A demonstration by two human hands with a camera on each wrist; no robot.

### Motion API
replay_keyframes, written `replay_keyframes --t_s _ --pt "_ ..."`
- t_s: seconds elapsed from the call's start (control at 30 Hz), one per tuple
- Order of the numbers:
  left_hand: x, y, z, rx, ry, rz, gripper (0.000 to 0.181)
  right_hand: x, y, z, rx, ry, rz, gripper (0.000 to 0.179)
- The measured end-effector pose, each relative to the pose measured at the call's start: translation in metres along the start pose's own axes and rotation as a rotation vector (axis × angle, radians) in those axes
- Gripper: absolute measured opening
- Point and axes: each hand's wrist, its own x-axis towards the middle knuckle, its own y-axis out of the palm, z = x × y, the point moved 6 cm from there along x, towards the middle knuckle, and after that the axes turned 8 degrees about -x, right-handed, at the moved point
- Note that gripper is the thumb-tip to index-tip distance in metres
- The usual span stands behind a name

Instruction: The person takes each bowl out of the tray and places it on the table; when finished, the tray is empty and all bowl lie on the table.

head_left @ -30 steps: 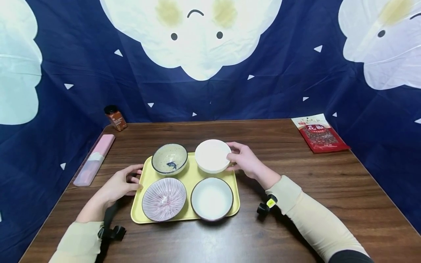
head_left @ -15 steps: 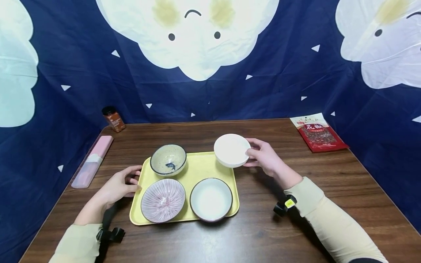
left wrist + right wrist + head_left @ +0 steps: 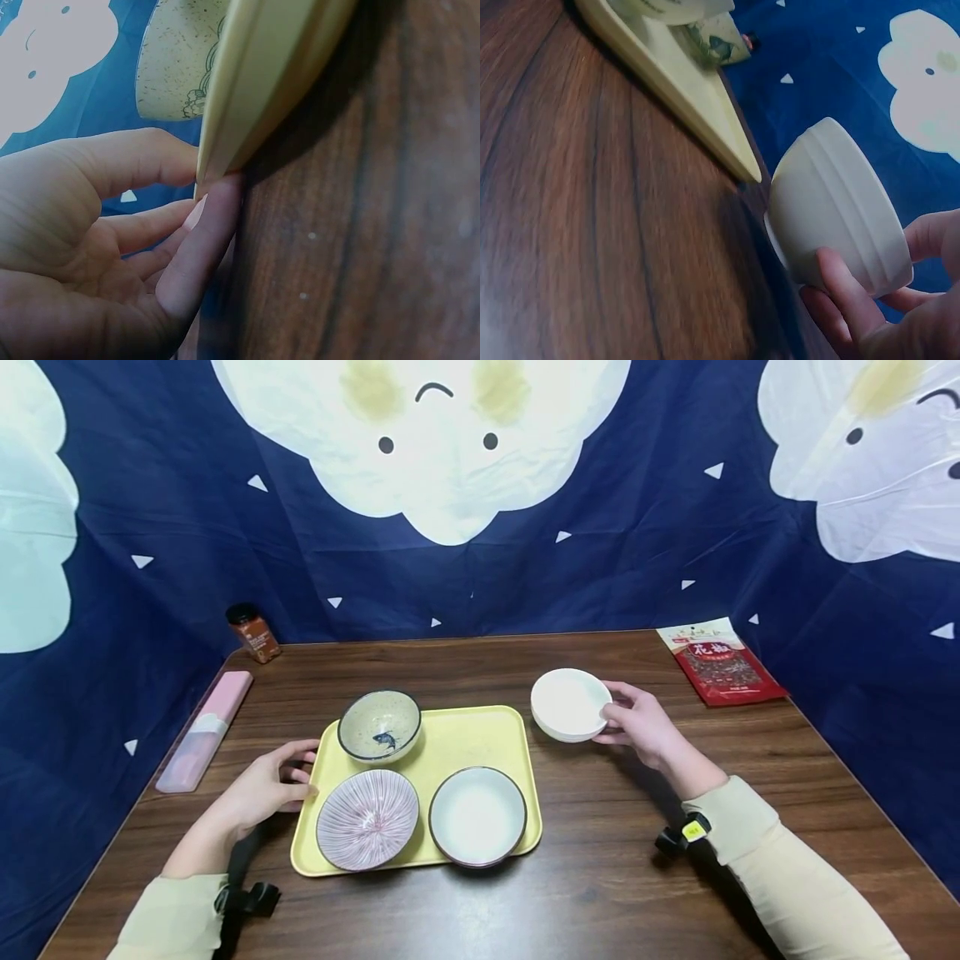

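My right hand (image 3: 637,724) grips a plain white bowl (image 3: 570,703) by its right side, just past the right edge of the yellow tray (image 3: 480,731). In the right wrist view the ridged outer wall of the white bowl (image 3: 832,214) shows, thumb and fingers on it. The fingertips of my left hand (image 3: 262,787) pinch the tray's left rim; the left wrist view shows thumb and finger meeting at the tray edge (image 3: 240,97). On the tray stand a speckled bowl with a blue fish (image 3: 380,727), a purple-striped bowl (image 3: 367,820) and a pale bowl with a brown rim (image 3: 477,817).
A pink case (image 3: 204,731) lies along the table's left edge, with a black-capped spice jar (image 3: 253,632) at the back left corner. At the back right lies a red and white spice packet (image 3: 722,662). A dark blue cloth with clouds (image 3: 480,585) hangs behind the wooden table (image 3: 615,852).
My right hand has carried the white bowl rightward, from over the tray's back right corner to beyond its right edge. The left hand stays at the tray's rim.
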Motion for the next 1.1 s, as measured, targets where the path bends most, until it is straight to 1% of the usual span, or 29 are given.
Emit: replay_keyframes --t_s 0.23,0.37,0.6,0.9,1.0,1.1 --pt "0.000 0.000 -0.001 0.011 -0.006 0.002 0.075 -0.004 -0.017 -0.011 -0.021 0.030 -0.029 0.063" --pt "0.000 0.000 -0.002 0.006 -0.006 0.004 0.076 -0.007 -0.023 -0.014 -0.027 0.041 -0.036 0.063" --pt "-0.001 0.000 -0.002 0.007 -0.004 0.003 0.075 -0.009 -0.024 -0.016 -0.003 0.044 -0.029 0.063" --pt "-0.002 -0.002 -0.002 0.009 -0.003 0.006 0.076 -0.008 -0.024 -0.015 -0.015 0.071 0.003 0.065" --pt "-0.002 -0.002 -0.002 0.001 0.000 0.011 0.076 -0.009 -0.024 -0.015 -0.045 0.082 0.022 0.064" --pt "-0.002 0.000 -0.002 -0.007 0.001 0.020 0.076 -0.010 -0.027 -0.013 -0.129 0.087 0.030 0.062"
